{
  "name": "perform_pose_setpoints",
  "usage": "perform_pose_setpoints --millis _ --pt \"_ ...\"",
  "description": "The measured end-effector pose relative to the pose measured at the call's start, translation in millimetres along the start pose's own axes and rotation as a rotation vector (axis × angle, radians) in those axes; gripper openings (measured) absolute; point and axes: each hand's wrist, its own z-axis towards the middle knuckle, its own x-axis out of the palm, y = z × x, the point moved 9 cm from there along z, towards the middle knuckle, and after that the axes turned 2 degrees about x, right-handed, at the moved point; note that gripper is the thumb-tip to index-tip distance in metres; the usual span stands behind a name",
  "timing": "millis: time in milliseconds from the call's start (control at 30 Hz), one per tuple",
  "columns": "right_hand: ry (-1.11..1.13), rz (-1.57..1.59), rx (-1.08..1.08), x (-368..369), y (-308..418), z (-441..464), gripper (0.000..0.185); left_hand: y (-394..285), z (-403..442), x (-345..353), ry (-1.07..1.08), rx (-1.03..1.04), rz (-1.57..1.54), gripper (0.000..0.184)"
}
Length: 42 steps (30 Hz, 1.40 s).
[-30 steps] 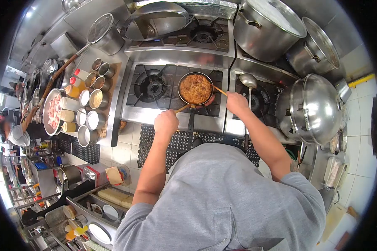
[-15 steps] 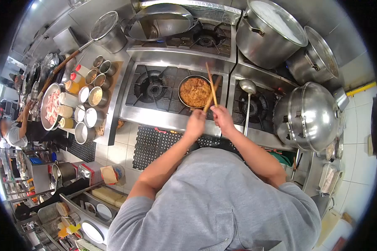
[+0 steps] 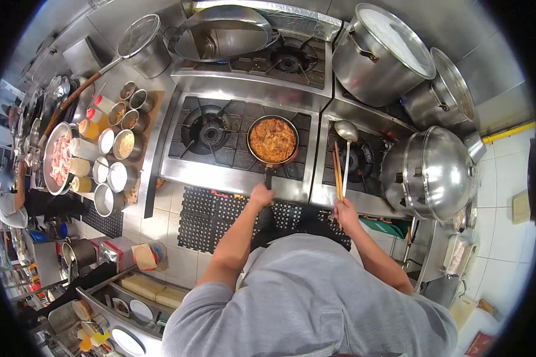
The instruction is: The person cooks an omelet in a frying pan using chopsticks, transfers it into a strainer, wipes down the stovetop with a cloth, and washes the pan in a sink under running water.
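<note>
Your L hand (image 3: 260,195) is at the pan (image 3: 273,140) handle, fingers curled, grip hard to tell; pan w/ browned food (image 3: 272,140) sits on the near stove (image 3: 238,137); your R hand (image 3: 345,212) is closed round the chopsticks (image 3: 339,174), near the ladle (image 3: 346,132) to the right.

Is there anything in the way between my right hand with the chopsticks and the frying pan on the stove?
Nothing visible stands between your right hand, holding the chopsticks, and the frying pan. The ladle is just to the right of the chopsticks, on the side away from the pan.
</note>
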Motion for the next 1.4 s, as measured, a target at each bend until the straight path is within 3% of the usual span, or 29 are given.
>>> perform_pose_setpoints --millis 67,133,200,300,333,367,400,467,500,600,667,733,800,933,1100,1200,1267,1300,1400 --pt "0.004 0.000 0.040 -12.6 -4.5 -17.0 0.023 33.2 28.9 -35.0 -0.291 0.251 0.552 0.049" --pt "0.012 -0.015 0.037 -22.2 -3.1 -19.8 0.025 11.4 -13.9 -112.9 -0.449 0.239 0.424 0.036" --pt "0.030 -0.055 0.009 -33.2 -6.8 -26.8 0.025 -0.9 -27.3 -145.6 -0.307 -0.085 0.463 0.035" --pt "0.049 -0.048 0.026 -37.9 -9.7 -30.1 0.025 29.4 -9.8 -79.9 -0.374 -0.132 0.432 0.037" --pt "0.060 -0.037 0.020 -36.7 -6.9 -25.2 0.025 22.6 -5.3 -37.7 -0.398 0.046 0.451 0.047" --pt "0.060 -0.077 -0.001 -39.4 -8.2 -21.0 0.025 -3.8 -9.5 6.0 -0.275 0.294 0.662 0.055" --pt "0.063 -0.083 -0.024 -40.0 -5.1 -19.9 0.026 -26.8 -24.2 14.1 -0.066 0.199 0.545 0.063" --pt "0.062 -0.111 -0.059 -49.6 -0.5 -20.6 0.026 -12.8 -19.6 -6.0 -0.082 0.064 0.521 0.064" --pt "0.046 -0.116 -0.065 -58.9 -1.0 -23.9 0.026 2.4 -13.9 -27.1 -0.171 0.079 0.481 0.061" --pt "0.016 -0.100 -0.068 -78.4 -15.2 -38.3 0.026 -16.4 -56.1 -91.5 -0.371 -0.179 0.342 0.051" --pt "0.016 -0.071 -0.077 -93.9 -31.2 -48.1 0.026 -12.4 -35.7 -41.3 -0.310 -0.143 0.454 0.052" --pt "-0.020 -0.191 -0.094 -114.8 -51.7 -60.4 0.025 -19.7 -17.6 15.1 -0.188 0.033 0.561 0.046" --pt "-0.078 -0.343 -0.192 -132.9 -74.6 -65.5 0.024 -32.5 -38.4 6.7 -0.274 -0.034 0.427 0.042" --pt "-0.063 -0.220 0.035 -162.2 -104.4 -103.4 0.025 -19.9 -50.1 -23.7 -0.514 -0.064 0.381 0.034" --pt "-0.047 -0.316 0.031 -176.8 -127.1 -112.6 0.026 -16.7 -45.2 -33.6 -0.556 -0.077 0.328 0.034" --pt "-0.011 -0.372 0.026 -175.9 -134.4 -104.6 0.027 -7.3 -35.9 -30.2 -0.561 0.036 0.221 0.037" --pt "-0.001 -0.430 0.006 -178.5 -135.3 -101.6 0.027 6.4 -57.2 -39.0 -0.684 0.129 -0.208 0.040" --pt "0.000 -0.477 -0.019 -181.5 -132.7 -101.2 0.028 48.1 -46.2 -31.4 -0.637 0.099 -0.604 0.042" --pt "-0.015 -0.528 -0.029 -180.1 -109.0 -108.4 0.027 194.6 -30.3 0.1 -0.715 -0.243 -1.349 0.041"
